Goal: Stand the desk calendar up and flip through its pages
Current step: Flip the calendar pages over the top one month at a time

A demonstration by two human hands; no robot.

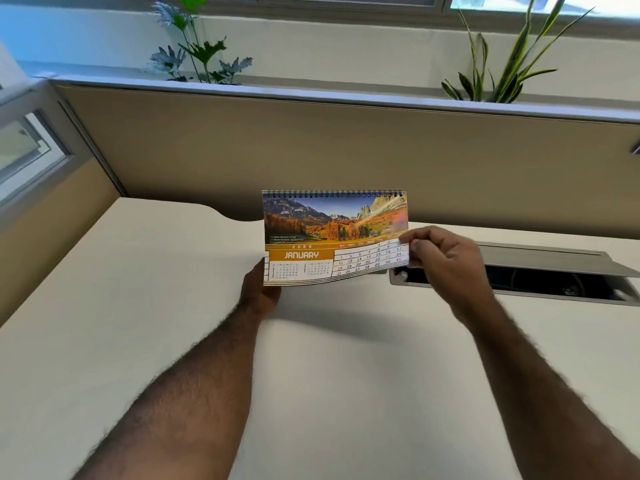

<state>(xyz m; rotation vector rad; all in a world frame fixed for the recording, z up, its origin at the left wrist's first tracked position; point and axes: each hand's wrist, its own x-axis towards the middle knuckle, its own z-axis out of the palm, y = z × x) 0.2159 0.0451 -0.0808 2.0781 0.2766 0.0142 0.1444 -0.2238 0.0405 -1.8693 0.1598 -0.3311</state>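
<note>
A spiral-bound desk calendar (322, 233) is held up above the white desk (138, 306), facing me. Its front page shows an autumn mountain photo, an orange JANUARY band and a date grid. My left hand (258, 289) supports it from behind at the lower left corner; most of that hand is hidden by the calendar. My right hand (446, 261) pinches the right edge of the January page between thumb and fingers. That lower right corner curls slightly away from the pages behind it.
An open cable hatch (554, 282) with a raised grey lid is sunk in the desk just right of the calendar. A beige partition (311, 147) runs along the back and left. Two potted plants (197, 53) (502, 71) stand behind it.
</note>
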